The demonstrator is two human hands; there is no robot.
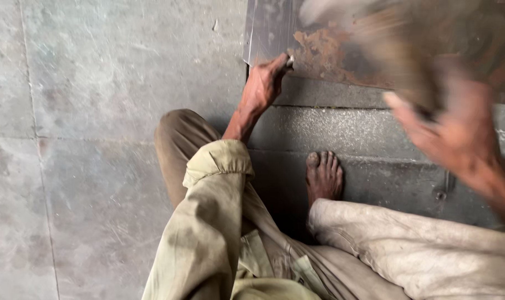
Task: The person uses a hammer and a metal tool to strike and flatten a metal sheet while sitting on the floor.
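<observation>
Rusty metal sheet (pixel 330 55) lies on the floor (pixel 97 111); the left hand (pixel 263 86) pinches its near edge. The blurred right hand (pixel 458 133) hovers above, grip unclear. A bare foot (pixel 323 176) rests nearby.

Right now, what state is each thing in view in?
Metal sheet: flat on the floor, rusted over much of its surface, shiny along its left part.
Left hand: fingertips pressed on the sheet's near edge.
Right hand: raised, motion-blurred, closed on a blurred brownish object.
Bare foot: planted on the floor.
</observation>
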